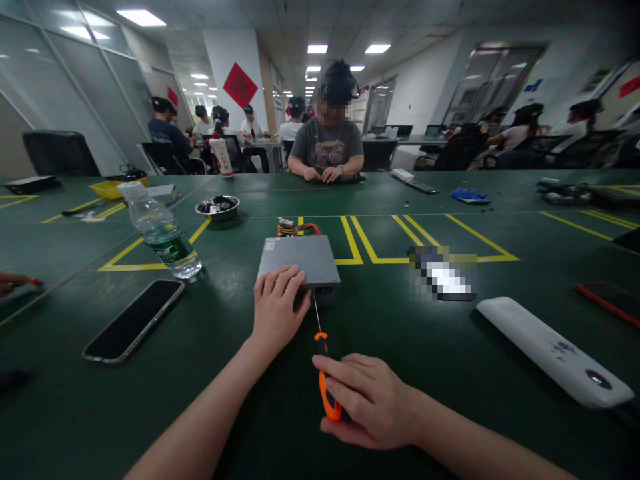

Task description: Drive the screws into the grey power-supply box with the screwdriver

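Observation:
A grey metal computer power supply [305, 252] lies on the green table, its bundle of coloured wires [300, 229] behind it. My left hand [280, 303] grips its near left corner, fingers over the top and thumb at the front face. An orange and black screwdriver [330, 397] is held by the handle in my right hand [367, 400], fingers wrapped round it. Its thin shaft points away from me, and the tip meets the front face of the power supply beside my left thumb. Whether the tip sits in a screw is too small to tell.
Left of the power supply are a water bottle [167, 237], a dark phone [135, 321] and a steel bowl [218, 208] of small parts. To the right lie a lit phone [445, 275] and a white power bank [550, 350]. A person [327, 143] sits opposite.

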{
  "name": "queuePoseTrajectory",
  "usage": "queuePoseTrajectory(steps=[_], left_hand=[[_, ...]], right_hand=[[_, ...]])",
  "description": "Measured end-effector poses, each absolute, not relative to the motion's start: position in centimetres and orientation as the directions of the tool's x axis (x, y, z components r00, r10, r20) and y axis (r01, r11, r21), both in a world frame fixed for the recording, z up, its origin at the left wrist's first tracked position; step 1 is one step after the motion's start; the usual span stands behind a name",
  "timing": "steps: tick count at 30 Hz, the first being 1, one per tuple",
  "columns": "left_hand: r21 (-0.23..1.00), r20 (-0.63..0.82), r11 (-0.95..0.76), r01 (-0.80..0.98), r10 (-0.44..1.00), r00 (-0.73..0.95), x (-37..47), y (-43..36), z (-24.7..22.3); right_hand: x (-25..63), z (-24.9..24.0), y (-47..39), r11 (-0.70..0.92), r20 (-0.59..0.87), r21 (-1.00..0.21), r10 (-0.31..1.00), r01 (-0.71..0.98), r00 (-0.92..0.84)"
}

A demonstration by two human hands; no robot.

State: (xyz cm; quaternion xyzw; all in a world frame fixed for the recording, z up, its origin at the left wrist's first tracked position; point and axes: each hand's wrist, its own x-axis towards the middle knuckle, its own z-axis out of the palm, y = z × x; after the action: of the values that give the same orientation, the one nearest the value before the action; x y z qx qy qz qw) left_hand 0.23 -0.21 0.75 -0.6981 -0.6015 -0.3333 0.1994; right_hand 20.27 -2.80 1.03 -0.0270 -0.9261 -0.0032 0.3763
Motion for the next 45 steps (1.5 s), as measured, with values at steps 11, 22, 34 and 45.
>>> queuePoseTrajectory(steps=[11, 22, 34, 45], left_hand=[[0.016, 0.686, -0.208, 0.978, 0.714, 0.141, 0.1, -0.5, 1.3], [0.046, 0.689, -0.184, 0.982, 0.717, 0.102, 0.3, -0.5, 1.3], [0.071, 0.701, -0.172, 0.983, 0.709, 0.073, 0.4, -0.5, 1.1], [0.084, 0.703, -0.175, 0.981, 0.708, 0.066, 0.3, -0.4, 1.1]], right_hand=[[20.0, 1.9, -3.1, 0.995, 0.620, 0.054, 0.030, 0.081, -0.784], [20.3, 1.9, -3.5, 0.993, 0.579, -0.002, 0.098, 0.119, -0.810], [20.2, 1.6, -3.8, 0.985, 0.628, 0.038, 0.105, 0.166, -0.771], [20.7, 1.1, -3.2, 0.991, 0.743, -0.001, 0.091, 0.136, -0.664]])
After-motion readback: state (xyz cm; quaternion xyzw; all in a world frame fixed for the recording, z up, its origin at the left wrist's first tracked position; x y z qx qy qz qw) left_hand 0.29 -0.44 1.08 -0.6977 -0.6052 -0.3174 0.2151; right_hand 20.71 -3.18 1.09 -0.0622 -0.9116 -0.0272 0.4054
